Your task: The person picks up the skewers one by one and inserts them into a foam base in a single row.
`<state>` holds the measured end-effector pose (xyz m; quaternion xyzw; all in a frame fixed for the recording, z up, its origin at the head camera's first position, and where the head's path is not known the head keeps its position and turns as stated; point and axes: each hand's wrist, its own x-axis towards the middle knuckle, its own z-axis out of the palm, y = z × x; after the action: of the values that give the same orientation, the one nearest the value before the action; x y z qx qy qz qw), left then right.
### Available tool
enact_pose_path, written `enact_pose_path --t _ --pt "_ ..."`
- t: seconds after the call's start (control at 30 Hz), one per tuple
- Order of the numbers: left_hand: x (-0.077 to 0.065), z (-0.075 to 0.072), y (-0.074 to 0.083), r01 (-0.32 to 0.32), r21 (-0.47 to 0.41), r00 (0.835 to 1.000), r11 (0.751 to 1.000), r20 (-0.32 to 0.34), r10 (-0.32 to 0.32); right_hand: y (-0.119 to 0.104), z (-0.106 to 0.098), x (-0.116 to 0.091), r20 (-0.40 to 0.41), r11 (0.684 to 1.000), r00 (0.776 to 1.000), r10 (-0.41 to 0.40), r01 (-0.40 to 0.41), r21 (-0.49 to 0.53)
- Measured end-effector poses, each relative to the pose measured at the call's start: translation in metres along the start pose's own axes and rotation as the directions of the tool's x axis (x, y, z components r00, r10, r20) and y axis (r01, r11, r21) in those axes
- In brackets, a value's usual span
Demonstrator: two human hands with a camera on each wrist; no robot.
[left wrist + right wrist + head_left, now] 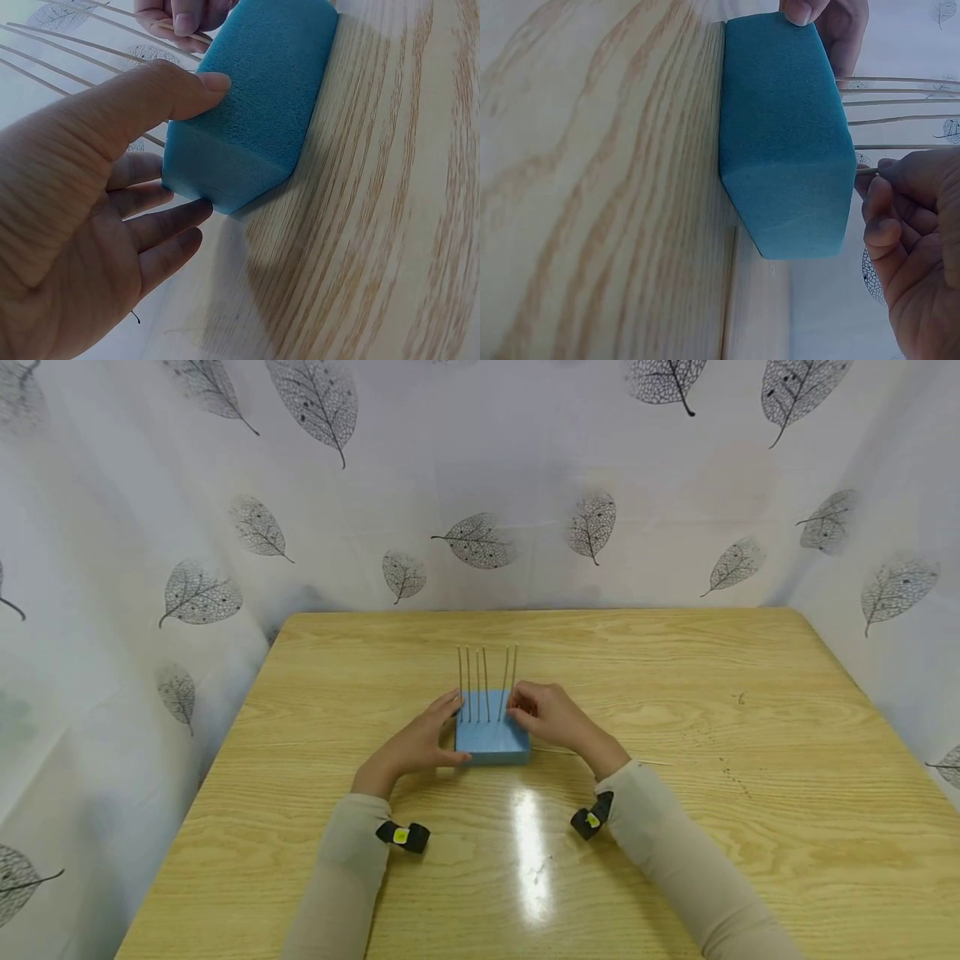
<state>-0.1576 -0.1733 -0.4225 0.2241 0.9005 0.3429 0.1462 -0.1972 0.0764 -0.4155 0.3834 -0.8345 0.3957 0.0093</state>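
A light blue foam block [491,745] rests on the table in the head view, with several thin wooden sticks [900,147] standing up from its top in a row. My left hand [412,742] steadies the block's left end: the thumb [202,94] lies on the front face and the fingertips touch the end face. At the right end of the row, my right hand [552,717] pinches a wooden stick [867,172] low down, close over the foam, between thumb and forefinger. That stick's upper part [514,664] rises above the hand.
Another thin stick [656,763] lies flat on the wooden table [750,827], to the right of the block and partly behind the right forearm. Behind the table's far edge hangs a white curtain [525,485] with a leaf print. Each wrist wears a black camera band.
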Motion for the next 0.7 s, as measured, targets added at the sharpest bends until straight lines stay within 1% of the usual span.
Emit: enact_pose_path --t 0.13,0.3,0.47,0.7 --pt "-0.001 -0.001 0.0 0.001 -0.009 1.0 1.0 0.003 -0.001 -0.001 0.0 0.0 0.002 1.0 1.0 -0.005 0.005 -0.005" --pt "0.0 0.0 0.0 0.003 -0.013 1.0 1.0 0.002 -0.003 -0.004 -0.004 0.001 0.024 0.999 1.0 0.002 -0.001 -0.047" --pt "0.001 0.002 0.0 0.006 -0.01 1.0 1.0 0.008 -0.006 -0.005 -0.014 -0.004 0.052 0.996 0.998 0.035 -0.03 -0.084" --pt "-0.001 0.001 0.002 0.006 -0.016 1.0 1.0 0.012 -0.006 0.0 -0.029 -0.016 0.036 0.992 0.996 0.083 -0.08 -0.099"
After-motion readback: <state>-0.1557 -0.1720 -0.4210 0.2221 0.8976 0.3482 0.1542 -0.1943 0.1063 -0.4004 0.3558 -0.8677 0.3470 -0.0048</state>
